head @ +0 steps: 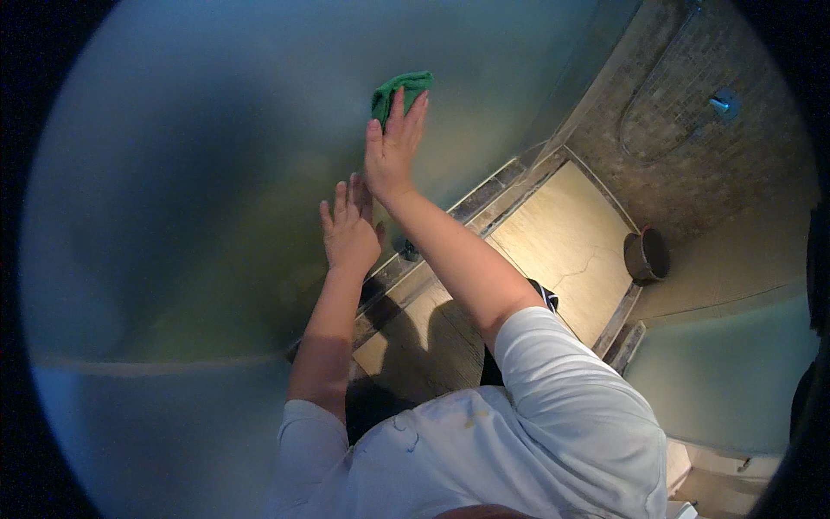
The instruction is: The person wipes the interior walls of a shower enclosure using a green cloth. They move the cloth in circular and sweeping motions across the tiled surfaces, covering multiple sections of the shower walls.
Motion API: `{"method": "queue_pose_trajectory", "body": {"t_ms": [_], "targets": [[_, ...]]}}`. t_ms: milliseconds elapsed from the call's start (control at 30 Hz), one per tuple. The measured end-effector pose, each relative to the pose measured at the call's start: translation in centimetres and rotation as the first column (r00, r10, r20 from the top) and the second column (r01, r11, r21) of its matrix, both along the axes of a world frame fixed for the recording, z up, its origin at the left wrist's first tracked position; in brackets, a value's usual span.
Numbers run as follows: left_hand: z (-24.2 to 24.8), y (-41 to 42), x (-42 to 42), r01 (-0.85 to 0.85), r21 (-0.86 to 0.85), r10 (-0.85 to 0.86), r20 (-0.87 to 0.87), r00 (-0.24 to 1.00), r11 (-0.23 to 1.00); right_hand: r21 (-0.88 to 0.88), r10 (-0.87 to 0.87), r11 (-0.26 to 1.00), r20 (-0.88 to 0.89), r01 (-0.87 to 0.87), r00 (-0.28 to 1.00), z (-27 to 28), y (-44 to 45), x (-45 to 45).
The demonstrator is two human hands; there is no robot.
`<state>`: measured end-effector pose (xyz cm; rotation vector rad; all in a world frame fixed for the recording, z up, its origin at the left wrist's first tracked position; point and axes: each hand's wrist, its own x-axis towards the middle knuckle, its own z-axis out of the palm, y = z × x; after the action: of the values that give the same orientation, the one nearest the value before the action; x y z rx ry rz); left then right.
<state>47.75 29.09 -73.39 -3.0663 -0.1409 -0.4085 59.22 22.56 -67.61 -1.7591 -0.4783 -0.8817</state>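
Observation:
Flat on a green cloth (415, 82), my right hand (393, 152) presses it against a frosted glass panel (246, 130). The cloth is folded and bunched under the fingers, with its upper edge showing past the fingertips. Just below and to the left, my left hand (352, 237) rests on or very near the same glass, fingers spread and holding nothing. Its fingertips come close to my right wrist.
A dark bucket (639, 256) stands on the cracked tile floor (570, 227) to the right. A shower hose (626, 123) and mixer handle (720, 104) are on the mosaic wall (687, 162). Another frosted panel (726, 376) stands lower right. A raised sill (480, 201) runs along the glass.

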Motion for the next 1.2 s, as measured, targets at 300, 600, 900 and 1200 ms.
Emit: {"method": "queue_pose_trajectory", "body": {"t_ms": [300, 600, 900, 1200], "targets": [[-2.2, -7.8, 1.6, -0.03, -0.052, 0.04, 0.214, 0.976, 0.998, 0.088, -0.066, 0.994, 0.102, 0.057, 0.993, -0.5, -7.3, 10.5], [-7.0, -14.3, 6.8, 0.032, -0.053, -0.02, 0.211, 0.977, 0.998, 0.762, 0.549, 0.354, -0.638, 0.542, 0.54, -21.5, -14.6, 16.8], [-7.3, -17.0, 10.3, 0.083, -0.158, -0.007, 0.431, 0.902, 0.984, 0.846, 0.638, 0.522, -0.473, 0.11, 0.608, -11.6, -17.2, 14.5], [-7.9, -19.8, 15.1, 0.268, -0.156, -0.143, 0.548, 0.824, 0.951, 0.585, 0.31, 0.807, -0.317, -0.072, 0.896, -16.7, -17.2, 17.1]]}}
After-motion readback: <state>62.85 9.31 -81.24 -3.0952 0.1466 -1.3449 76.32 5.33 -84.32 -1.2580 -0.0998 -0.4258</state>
